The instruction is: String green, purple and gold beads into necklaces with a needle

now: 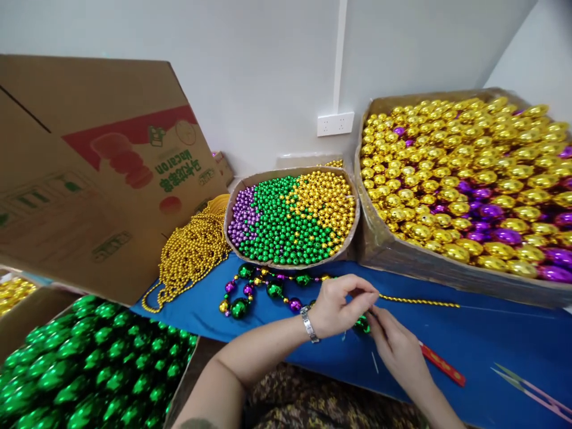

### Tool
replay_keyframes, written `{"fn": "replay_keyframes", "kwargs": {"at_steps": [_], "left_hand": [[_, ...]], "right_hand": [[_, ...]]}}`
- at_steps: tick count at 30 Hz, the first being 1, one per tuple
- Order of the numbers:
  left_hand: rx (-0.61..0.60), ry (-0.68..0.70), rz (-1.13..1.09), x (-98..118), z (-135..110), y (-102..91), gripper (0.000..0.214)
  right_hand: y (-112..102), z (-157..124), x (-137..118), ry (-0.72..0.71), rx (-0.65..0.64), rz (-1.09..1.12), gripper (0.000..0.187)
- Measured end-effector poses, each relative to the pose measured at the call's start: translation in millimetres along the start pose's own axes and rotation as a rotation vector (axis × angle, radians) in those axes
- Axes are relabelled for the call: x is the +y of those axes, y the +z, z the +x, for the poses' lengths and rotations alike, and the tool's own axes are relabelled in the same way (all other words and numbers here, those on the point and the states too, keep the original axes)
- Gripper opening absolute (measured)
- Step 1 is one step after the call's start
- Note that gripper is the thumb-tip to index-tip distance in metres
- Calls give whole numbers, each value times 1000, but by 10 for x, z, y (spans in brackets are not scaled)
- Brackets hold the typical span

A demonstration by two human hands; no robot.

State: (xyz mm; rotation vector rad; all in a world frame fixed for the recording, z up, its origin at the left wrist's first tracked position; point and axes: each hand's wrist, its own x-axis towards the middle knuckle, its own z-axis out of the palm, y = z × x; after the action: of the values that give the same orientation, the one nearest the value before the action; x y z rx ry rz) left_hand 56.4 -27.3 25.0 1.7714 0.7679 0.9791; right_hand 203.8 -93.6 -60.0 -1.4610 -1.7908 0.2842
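Note:
My left hand (342, 305), with a silver bracelet at the wrist, is pinched closed over a large green bead (361, 325) on the blue table (491, 339). My right hand (397, 345) meets it from the right, fingers curled around the same bead and thread. A thin string of small gold beads (420, 301) runs right from my hands. A finished strand of green, purple and gold beads (263, 289) lies to the left of my left hand.
A shallow cardboard tray (292, 217) holds small purple, green and gold beads. A big box of gold and purple balls (465, 179) sits right, a box of green balls (89, 363) lower left. Gold strands (192, 250), a red tool (442, 364) and scissors (531, 390) lie about.

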Motion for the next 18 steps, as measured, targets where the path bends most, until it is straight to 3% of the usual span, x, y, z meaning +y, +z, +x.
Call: {"fn": "replay_keyframes", "kwargs": {"at_steps": [6, 10, 13, 18], "left_hand": [[53, -21, -41, -154, -124, 131, 30], [-80, 37, 194, -426, -294, 252, 42], [-169, 84, 253, -589, -331, 336, 51], [-321, 189, 273, -709, -225, 435, 38]], "right_hand": [[-22, -44, 116, 61, 33, 77, 30], [-103, -86, 136, 159, 52, 84, 30], [-149, -62, 72, 157, 59, 81, 32], [-241, 1, -1, 182, 128, 100, 33]]}}
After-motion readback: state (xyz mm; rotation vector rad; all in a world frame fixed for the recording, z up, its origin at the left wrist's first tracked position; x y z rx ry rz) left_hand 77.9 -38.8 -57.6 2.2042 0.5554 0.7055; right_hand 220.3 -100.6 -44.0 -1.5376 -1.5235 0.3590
